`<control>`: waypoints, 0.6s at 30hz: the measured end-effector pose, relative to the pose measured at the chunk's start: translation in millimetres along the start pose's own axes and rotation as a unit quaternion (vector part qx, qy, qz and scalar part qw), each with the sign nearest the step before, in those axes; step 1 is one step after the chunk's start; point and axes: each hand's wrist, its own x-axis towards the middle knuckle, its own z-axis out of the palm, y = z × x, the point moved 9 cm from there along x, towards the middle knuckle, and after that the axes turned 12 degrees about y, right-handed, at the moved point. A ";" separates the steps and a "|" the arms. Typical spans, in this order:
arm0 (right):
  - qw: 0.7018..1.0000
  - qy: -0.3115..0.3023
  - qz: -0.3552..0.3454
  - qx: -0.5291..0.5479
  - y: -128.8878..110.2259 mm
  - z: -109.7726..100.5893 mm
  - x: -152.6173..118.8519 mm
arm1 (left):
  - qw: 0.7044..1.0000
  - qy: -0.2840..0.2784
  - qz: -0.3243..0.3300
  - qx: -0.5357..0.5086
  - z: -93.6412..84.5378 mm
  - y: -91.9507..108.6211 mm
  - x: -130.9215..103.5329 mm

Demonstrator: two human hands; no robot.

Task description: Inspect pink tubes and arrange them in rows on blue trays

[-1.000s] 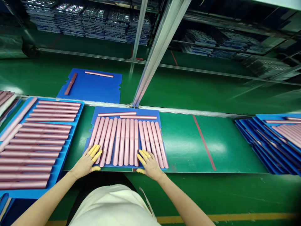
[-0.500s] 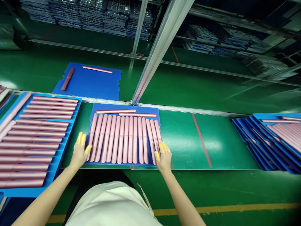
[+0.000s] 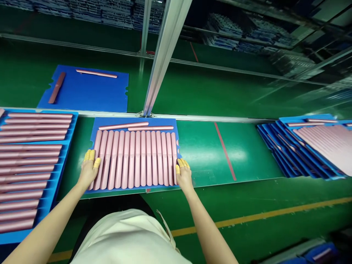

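A row of pink tubes (image 3: pixel 137 157) lies side by side on a blue sheet (image 3: pixel 162 122) in front of me. My left hand (image 3: pixel 89 168), with yellow covers on its fingertips, rests at the row's left end, thumb apart from the stretched fingers and against the outermost tube. At the right end my right hand (image 3: pixel 183 175), also with yellow fingertip covers, has its thumb by the last tube and its fingers outside the sheet's edge. Two more pink tubes, one of them a slim tube (image 3: pixel 150 128), lie crosswise above the row.
On the left stands a blue tray (image 3: pixel 64 146) of pink tubes. Blue sheets (image 3: pixel 277 146) bearing pink tubes are stacked at the right. A metal post (image 3: pixel 162 55) rises behind the row. Beyond the rail lies another blue sheet (image 3: pixel 93 91) with two pieces on it.
The tubes at the right end, slanted before, now stand parallel and closer together. My right hand has moved inward with them. The whole view has shifted somewhat.
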 end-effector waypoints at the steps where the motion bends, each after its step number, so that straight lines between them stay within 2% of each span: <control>1: 1.000 0.002 0.017 0.003 7.6 -2.2 3.8 | 1.000 0.010 -0.017 -0.007 -3.3 -3.6 6.4; 5: 0.995 -0.006 0.094 0.022 37.4 -1.9 18.4 | 0.992 0.042 -0.111 -0.032 -10.0 -27.3 31.4; 8: 0.986 -0.024 0.157 0.050 54.5 4.4 27.5 | 0.980 0.050 -0.179 -0.065 -8.4 -44.4 40.6; 10: 0.977 -0.042 0.191 0.084 60.9 9.1 33.7 | 0.975 0.043 -0.199 -0.093 -6.5 -49.3 44.3; 14: 0.955 -0.077 0.228 0.175 59.3 12.9 46.4 | 0.966 0.003 -0.202 -0.164 -8.6 -46.0 50.3; 18: 0.931 -0.093 0.256 0.244 49.2 1.8 54.5 | 0.952 -0.019 -0.198 -0.233 -27.5 -30.8 52.0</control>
